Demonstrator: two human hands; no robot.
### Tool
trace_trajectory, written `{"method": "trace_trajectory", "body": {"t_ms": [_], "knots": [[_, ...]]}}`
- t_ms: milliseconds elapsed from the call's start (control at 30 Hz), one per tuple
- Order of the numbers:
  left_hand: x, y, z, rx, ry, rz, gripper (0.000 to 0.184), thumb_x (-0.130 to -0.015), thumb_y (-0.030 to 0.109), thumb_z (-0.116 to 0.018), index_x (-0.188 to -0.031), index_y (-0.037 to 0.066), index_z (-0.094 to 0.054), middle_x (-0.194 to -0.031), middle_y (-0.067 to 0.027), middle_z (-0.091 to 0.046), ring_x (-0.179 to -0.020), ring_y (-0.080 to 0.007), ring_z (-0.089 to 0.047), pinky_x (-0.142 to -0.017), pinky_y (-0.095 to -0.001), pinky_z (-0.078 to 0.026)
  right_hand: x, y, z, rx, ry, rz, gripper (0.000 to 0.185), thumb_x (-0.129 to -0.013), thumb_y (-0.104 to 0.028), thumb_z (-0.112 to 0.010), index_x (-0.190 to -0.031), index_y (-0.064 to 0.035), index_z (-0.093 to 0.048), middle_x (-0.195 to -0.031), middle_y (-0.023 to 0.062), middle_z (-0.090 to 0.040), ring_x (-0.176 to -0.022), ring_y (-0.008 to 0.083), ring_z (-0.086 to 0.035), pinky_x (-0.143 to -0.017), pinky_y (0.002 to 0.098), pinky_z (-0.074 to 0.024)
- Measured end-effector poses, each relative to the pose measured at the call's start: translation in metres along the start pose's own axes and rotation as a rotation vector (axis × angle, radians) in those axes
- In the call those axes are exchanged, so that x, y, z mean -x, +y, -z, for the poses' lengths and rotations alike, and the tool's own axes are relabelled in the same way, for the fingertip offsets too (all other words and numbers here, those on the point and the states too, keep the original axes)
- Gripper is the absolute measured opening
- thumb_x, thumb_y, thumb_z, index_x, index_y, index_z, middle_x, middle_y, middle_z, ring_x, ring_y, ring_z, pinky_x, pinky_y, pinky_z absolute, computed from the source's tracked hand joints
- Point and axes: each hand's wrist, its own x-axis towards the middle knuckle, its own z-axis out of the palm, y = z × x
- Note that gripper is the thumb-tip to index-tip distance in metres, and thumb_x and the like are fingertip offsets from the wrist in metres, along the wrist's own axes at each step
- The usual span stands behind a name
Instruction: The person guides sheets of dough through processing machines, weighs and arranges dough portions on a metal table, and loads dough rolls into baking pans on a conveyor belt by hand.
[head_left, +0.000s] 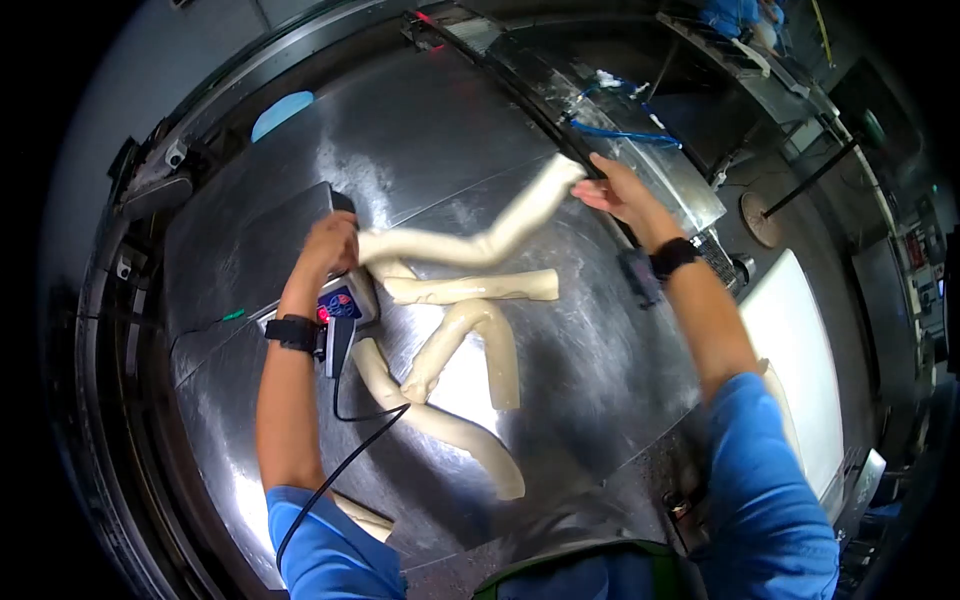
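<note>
A long, pale dough strip (pixel 470 248) stretches in a bent line between my two hands, blurred by motion. My left hand (pixel 332 243) is closed around its left end, beside a dark box-like device. The strip's right end lies between the thumb and fingers of my right hand (pixel 612 190), which grip it at the tips. Below lie more dough pieces: a straight one (pixel 480 288), one bent like an arch (pixel 470 325), and a curved one (pixel 450 427). Under my left wrist is a small panel (pixel 340 300) with red lit digits.
The pieces lie on a shiny metal table (pixel 590 350). Part of another dough piece (pixel 363 517) shows by my left sleeve. A black cable (pixel 350 455) hangs from my left wrist. A blue disc (pixel 282 115) sits at the far left edge. A conveyor-like frame (pixel 640 160) borders the right.
</note>
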Motion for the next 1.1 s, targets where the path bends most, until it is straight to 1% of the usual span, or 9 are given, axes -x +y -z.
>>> {"method": "trace_trajectory", "body": {"t_ms": [33, 100, 367, 467, 600, 800, 867, 933, 1100], "knots": [[-0.004, 0.005, -0.004, -0.562, 0.517, -0.375, 0.031, -0.076, 0.021, -0.048, -0.104, 0.007, -0.053, -0.096, -0.0139, -0.058, -0.088, -0.0272, -0.056, -0.074, -0.0359, -0.044, -0.002, 0.002, -0.001, -0.014, -0.003, 0.033, 0.043, -0.082, -0.029, -0.051, -0.109, -0.0006, -0.035, -0.088, 0.0137, -0.050, -0.071, 0.0218, -0.060, -0.055, 0.0254, -0.0518], [-0.002, 0.006, 0.001, -0.584, 0.660, -0.313, 0.032, -0.078, 0.024, -0.046, -0.106, 0.012, -0.052, -0.106, -0.0125, -0.054, -0.097, -0.0321, -0.051, -0.080, -0.0404, -0.040, 0.008, 0.022, 0.007, -0.069, -0.114, 0.113, 0.052, -0.084, -0.032, -0.049, -0.120, -0.0029, -0.027, -0.105, 0.0154, -0.042, -0.077, 0.0234, -0.060, -0.060, 0.0273, -0.0508], [0.048, 0.014, -0.114, -0.906, 0.248, -0.618, 0.028, -0.078, 0.023, -0.048, -0.103, 0.011, -0.055, -0.102, -0.0108, -0.054, -0.095, -0.0304, -0.047, -0.082, -0.0386, -0.037, 0.183, 0.135, 0.168, 0.477, -0.100, 0.049, 0.037, -0.085, -0.021, -0.048, -0.117, -0.0041, -0.038, -0.101, 0.0095, -0.050, -0.079, 0.0186, -0.056, -0.067, 0.0278, -0.0464], [0.080, 0.044, -0.219, -0.773, -0.132, -0.800, 0.032, -0.075, 0.014, -0.054, -0.107, 0.007, -0.053, -0.108, -0.0121, -0.053, -0.101, -0.0289, -0.046, -0.087, -0.0356, -0.034, 0.257, 0.158, 0.230, 1.055, 0.173, 0.377, 0.038, -0.081, -0.014, -0.052, -0.116, -0.0036, -0.040, -0.105, 0.0140, -0.047, -0.092, 0.0274, -0.050, -0.080, 0.0349, -0.0411], [0.132, 0.064, -0.398, -0.636, -0.577, -1.117, 0.040, -0.071, 0.014, -0.058, -0.110, 0.005, -0.050, -0.112, -0.0140, -0.050, -0.108, -0.0297, -0.042, -0.092, -0.0373, -0.031, 0.324, 0.172, 0.331, 1.401, 0.672, 0.322, 0.053, -0.072, -0.008, -0.055, -0.122, -0.0091, -0.036, -0.121, 0.0162, -0.036, -0.111, 0.0341, -0.035, -0.091, 0.0424, -0.0307], [0.105, 0.060, -0.623, -0.683, -0.240, -1.528, 0.035, -0.069, 0.006, -0.053, -0.104, 0.008, -0.053, -0.099, -0.0088, -0.054, -0.099, -0.0228, -0.048, -0.082, -0.0387, -0.035, 0.356, 0.184, 0.434, 1.541, 0.709, 0.034, 0.058, -0.065, -0.011, -0.059, -0.120, -0.0141, -0.040, -0.112, 0.0141, -0.048, -0.110, 0.0307, -0.040, -0.092, 0.0479, -0.0275], [0.103, 0.074, -0.636, -0.863, -0.305, -1.353, 0.026, -0.065, 0.002, -0.051, -0.090, 0.009, -0.056, -0.084, -0.0053, -0.055, -0.085, -0.0206, -0.051, -0.074, -0.0366, -0.036, 0.351, 0.175, 0.449, 1.469, 0.687, -0.181, 0.056, -0.064, -0.017, -0.060, -0.117, -0.0088, -0.043, -0.106, 0.0152, -0.049, -0.098, 0.0315, -0.046, -0.084, 0.0418, -0.0343], [0.129, 0.087, -0.609, -0.917, -0.348, -1.410, 0.019, -0.065, 0.005, -0.053, -0.083, 0.011, -0.056, -0.079, -0.0050, -0.055, -0.082, -0.0216, -0.051, -0.073, -0.0343, -0.036, 0.356, 0.197, 0.488, 1.402, 0.526, 0.216, 0.045, -0.066, -0.016, -0.060, -0.109, -0.0048, -0.049, -0.098, 0.0111, -0.052, -0.087, 0.0236, -0.050, -0.077, 0.0329, -0.0395], [0.199, 0.095, -0.429, -0.915, -0.700, -1.506, 0.040, -0.063, 0.018, -0.063, -0.101, 0.011, -0.050, -0.082, -0.0089, -0.052, -0.085, -0.0228, -0.050, -0.079, -0.0366, -0.036, 0.375, 0.091, 0.422, 0.729, 0.109, 0.090, 0.037, -0.068, -0.007, -0.060, -0.105, -0.0026, -0.052, -0.098, 0.0077, -0.056, -0.090, 0.0164, -0.051, -0.077, 0.0251, -0.0406]]}}
